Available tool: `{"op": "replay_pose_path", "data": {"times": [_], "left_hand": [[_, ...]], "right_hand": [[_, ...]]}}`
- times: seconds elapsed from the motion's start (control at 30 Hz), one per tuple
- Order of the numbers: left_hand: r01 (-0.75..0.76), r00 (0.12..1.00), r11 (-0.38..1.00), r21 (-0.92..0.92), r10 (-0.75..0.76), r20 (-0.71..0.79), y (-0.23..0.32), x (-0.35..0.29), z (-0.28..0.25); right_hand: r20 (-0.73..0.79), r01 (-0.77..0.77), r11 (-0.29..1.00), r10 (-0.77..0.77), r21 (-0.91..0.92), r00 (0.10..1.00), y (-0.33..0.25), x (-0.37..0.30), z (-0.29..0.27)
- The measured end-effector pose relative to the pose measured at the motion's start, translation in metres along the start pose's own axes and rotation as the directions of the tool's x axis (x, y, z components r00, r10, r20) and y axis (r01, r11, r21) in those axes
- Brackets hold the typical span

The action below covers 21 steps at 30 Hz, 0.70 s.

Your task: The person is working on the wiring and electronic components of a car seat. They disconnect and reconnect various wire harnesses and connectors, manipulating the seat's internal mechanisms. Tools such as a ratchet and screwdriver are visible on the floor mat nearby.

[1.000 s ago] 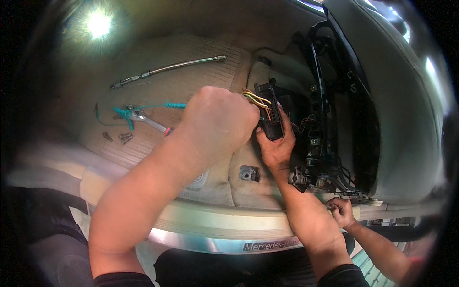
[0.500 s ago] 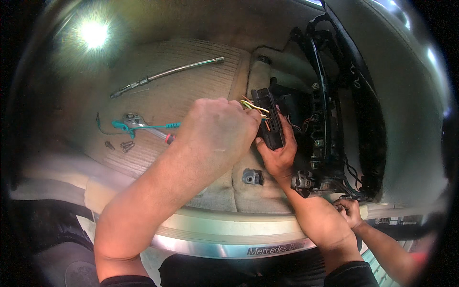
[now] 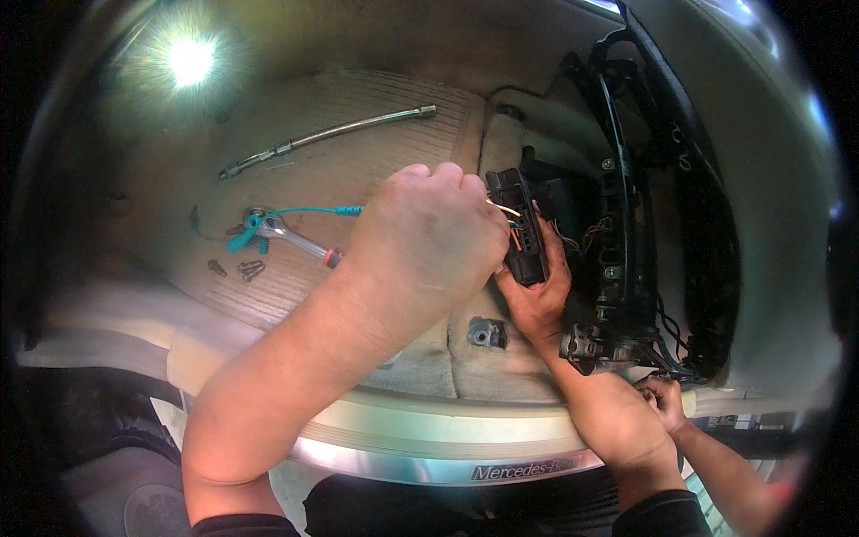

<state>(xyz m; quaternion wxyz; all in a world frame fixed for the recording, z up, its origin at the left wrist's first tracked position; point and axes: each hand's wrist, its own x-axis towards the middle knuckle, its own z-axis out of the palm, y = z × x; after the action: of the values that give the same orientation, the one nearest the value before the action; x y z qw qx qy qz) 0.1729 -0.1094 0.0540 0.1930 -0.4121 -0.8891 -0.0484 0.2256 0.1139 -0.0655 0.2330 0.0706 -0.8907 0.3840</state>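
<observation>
Right hand (image 3: 535, 300) wrapped from below around black connector block (image 3: 521, 228), long axis upright, tilted slightly toward 11 o'clock, over the beige car floor (image 3: 358, 134). Left hand (image 3: 434, 233) curled into a loose fist at 9 o'clock of the block, fingertips pinching thin coloured wires (image 3: 510, 224) at its face; exact pinch hidden. Left hand nearer the wires. Another person's hand (image 3: 664, 403) low at 4 o'clock.
</observation>
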Motion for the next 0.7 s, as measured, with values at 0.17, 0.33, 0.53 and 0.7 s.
{"op": "replay_pose_path", "data": {"times": [0.17,0.33,0.53,0.7], "left_hand": [[-0.046,0.996,0.999,-0.006,0.046,-0.078,0.004,0.001,0.003],[-0.026,0.998,1.0,-0.001,0.026,-0.051,0.011,0.002,0.008],[-0.038,0.998,0.999,-0.022,0.036,-0.049,0.009,0.004,0.018],[0.062,0.993,0.997,-0.041,-0.066,-0.1,-0.007,-0.004,-0.005]], "right_hand": [[-0.02,0.051,0.993,-0.054,-0.102,0.998,0.003,-0.006,0.004],[-0.022,0.113,0.988,-0.116,-0.103,0.993,0.006,-0.005,0.006],[-0.034,0.135,0.985,-0.139,-0.111,0.99,0.011,-0.003,0.007],[-0.006,0.013,0.999,-0.013,-0.048,1.0,0.011,-0.009,0.001]]}}
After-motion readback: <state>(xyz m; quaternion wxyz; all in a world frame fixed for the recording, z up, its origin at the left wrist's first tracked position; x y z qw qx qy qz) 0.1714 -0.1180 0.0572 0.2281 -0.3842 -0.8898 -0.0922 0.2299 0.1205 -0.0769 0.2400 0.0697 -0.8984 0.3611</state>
